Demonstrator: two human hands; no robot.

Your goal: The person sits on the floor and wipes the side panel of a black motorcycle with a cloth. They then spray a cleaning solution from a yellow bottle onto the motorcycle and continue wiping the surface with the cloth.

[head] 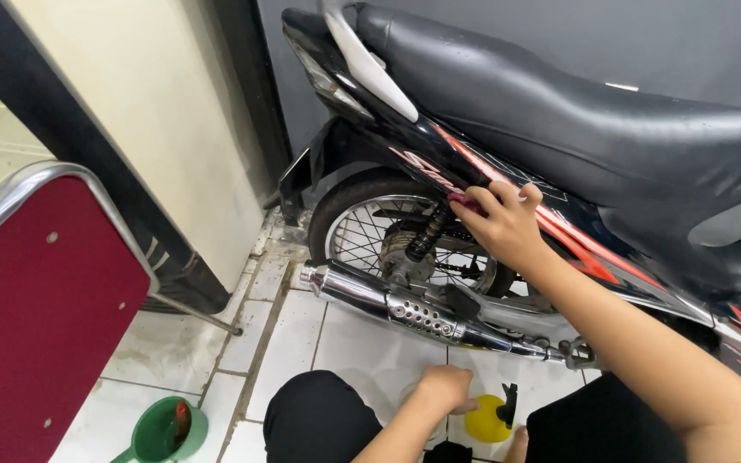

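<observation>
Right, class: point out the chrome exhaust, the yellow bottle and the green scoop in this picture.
chrome exhaust (pixel 388 302): head view, on the perforated heat shield.
yellow bottle (pixel 484 423): head view, on its yellow body.
green scoop (pixel 165 430): head view, on its bowl.

black motorcycle (pixel 559 120), yellow bottle (pixel 484 420), green cup (pixel 165 431)

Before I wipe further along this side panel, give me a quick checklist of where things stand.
1. Right hand on the motorcycle side panel: ok, pressing a small pink cloth against it.
2. Left hand free: cannot tell, it rests low by the yellow bottle.
3. Bottle upright: cannot tell, seen from above.
4. Forearm off the chrome exhaust: ok.
5. Green scoop out of the way: ok, on the tiles at left.
</observation>
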